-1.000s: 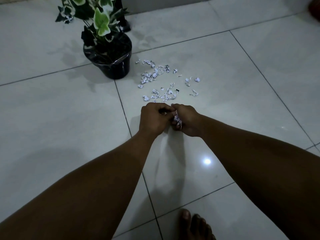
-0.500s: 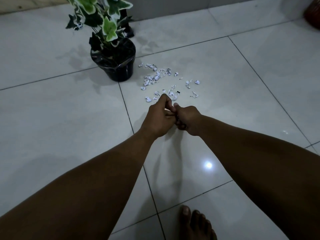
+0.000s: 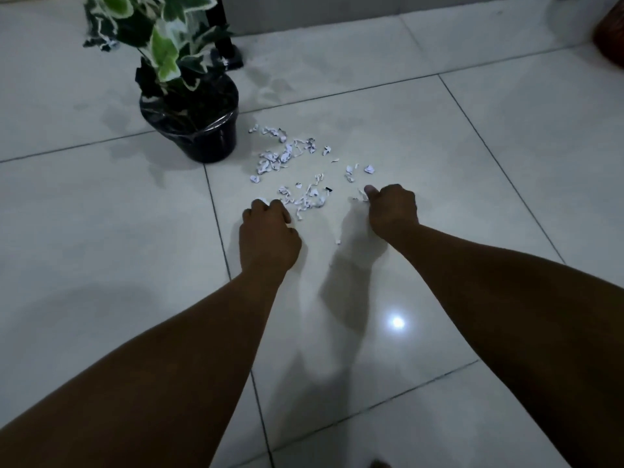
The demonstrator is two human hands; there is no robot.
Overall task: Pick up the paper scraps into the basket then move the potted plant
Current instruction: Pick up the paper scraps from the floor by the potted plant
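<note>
Several white paper scraps (image 3: 297,170) lie scattered on the pale tiled floor, just right of a black pot with a green-and-white leafy plant (image 3: 199,130). My left hand (image 3: 270,231) is at the near-left edge of the pile, with its fingers curled down onto a white scrap. My right hand (image 3: 393,211) is a closed fist at the near-right edge, thumb forward, and small scraps show at the thumb. A reddish-brown object (image 3: 611,35), possibly the basket, is cut off at the top right corner.
A black furniture leg (image 3: 226,45) stands behind the pot, near the wall. One stray scrap (image 3: 337,241) lies between my hands. A bright light reflection (image 3: 396,322) shines on the tile. My toe (image 3: 380,464) shows at the bottom edge.
My hands were pressed together in front of the pile, with scraps in the right one. They have since separated, the left reaching to the pile's left edge and the right to its right edge.
</note>
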